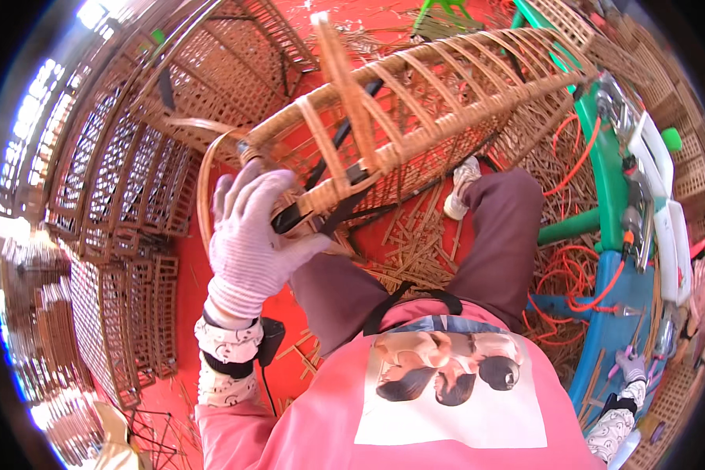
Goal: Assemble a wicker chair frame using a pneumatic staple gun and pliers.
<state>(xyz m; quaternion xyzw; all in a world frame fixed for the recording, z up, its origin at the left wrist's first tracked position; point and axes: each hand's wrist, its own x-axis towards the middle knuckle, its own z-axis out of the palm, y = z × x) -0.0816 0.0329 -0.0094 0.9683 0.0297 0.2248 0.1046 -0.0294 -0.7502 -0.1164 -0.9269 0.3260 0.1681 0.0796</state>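
A partly wrapped wicker frame (423,117) of brown woven strips slants across my lap, with flat strip wound around its rim in spaced turns. My gloved left hand (251,235) grips its near left corner, fingers over the edge and thumb below, beside a black section of the frame. Loose flat strips (341,86) stand up from the rim, and another strip loops past the left hand. Far to the right, my gloved right hand (630,366) is low over the blue bench, closed around a pink-handled hand tool (615,371) whose exact kind is too small to tell.
Stacked woven baskets (117,172) fill the left side. A green and blue bench (603,188) on the right carries power tools and white containers (670,235). Orange-red air hose (576,164) coils beside it. Cut strips (423,243) litter the red floor (192,305).
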